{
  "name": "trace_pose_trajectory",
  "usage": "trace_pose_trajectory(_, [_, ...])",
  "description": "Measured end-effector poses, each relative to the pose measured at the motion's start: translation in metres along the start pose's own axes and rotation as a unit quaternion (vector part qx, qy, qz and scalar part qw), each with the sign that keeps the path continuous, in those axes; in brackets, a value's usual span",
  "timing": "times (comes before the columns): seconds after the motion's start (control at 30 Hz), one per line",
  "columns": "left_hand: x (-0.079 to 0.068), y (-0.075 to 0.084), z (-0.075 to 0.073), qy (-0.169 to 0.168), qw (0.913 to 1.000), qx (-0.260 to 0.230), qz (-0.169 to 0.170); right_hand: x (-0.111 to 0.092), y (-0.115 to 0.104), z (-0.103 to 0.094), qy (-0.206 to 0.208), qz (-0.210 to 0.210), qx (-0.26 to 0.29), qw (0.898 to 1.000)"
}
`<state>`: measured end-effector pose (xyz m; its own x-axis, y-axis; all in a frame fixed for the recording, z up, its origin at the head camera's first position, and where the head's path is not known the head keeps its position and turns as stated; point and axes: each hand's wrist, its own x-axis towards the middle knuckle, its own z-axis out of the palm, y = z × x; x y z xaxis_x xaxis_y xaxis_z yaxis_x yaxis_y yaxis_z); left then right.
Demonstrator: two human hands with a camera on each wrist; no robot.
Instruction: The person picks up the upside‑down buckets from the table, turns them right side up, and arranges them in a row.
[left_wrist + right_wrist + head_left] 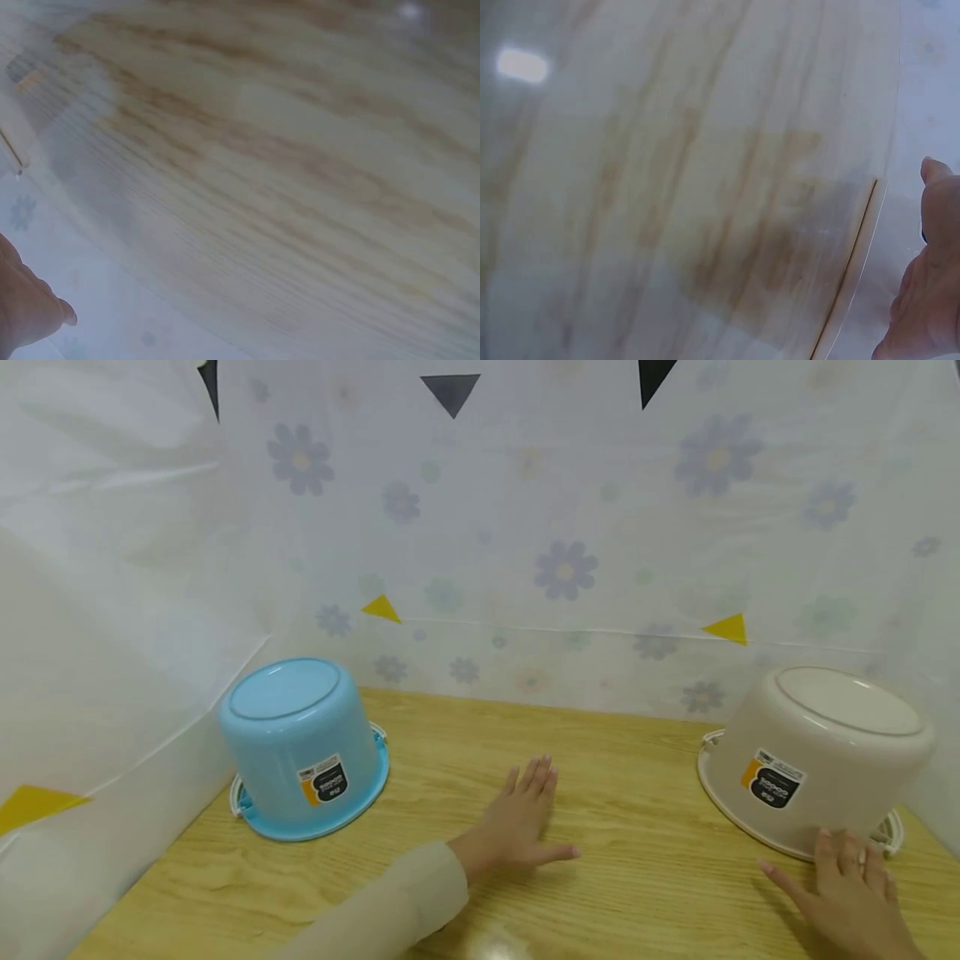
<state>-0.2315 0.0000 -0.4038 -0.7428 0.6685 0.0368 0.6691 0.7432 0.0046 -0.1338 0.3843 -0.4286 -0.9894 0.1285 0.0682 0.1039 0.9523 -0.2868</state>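
An upside-down light blue bucket [300,735] stands at the left of the wooden table, its white handle lying by the rim. At the right is an upside-down cream bucket [847,777], bearing a similar black and orange label. My left hand [517,822] reaches over the table between the buckets, fingers straight and thumb spread, holding nothing. Close to the near rim of the cream bucket is my right hand [855,893], its fingers extended; whether the fingertips touch the bucket I cannot tell. In the right wrist view that hand [934,277] appears beside the cream rim [851,262].
The wood-grain table [600,793] reflects light. Behind it hangs a white flowered sheet [487,527] with dark and yellow triangular pennants, and another white sheet [112,610] borders the left side.
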Motion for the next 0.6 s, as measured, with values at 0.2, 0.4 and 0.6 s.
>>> trace_pose_trajectory(0.2, [0.013, 0.008, 0.003, -0.022, 0.9995, 0.0, 0.022, 0.002, 0.006, 0.005, -0.015, 0.006, -0.006, 1.0])
trace_pose_trajectory(0.4, [0.021, 0.02, 0.008, -0.042, 0.9981, -0.03, 0.033, 0.003, 0.012, 0.007, -0.064, 0.021, 0.016, 0.998])
trace_pose_trajectory(0.6, [0.032, 0.038, 0.011, -0.056, 0.9971, -0.033, 0.038, 0.007, 0.014, 0.006, -0.109, 0.03, 0.027, 0.993])
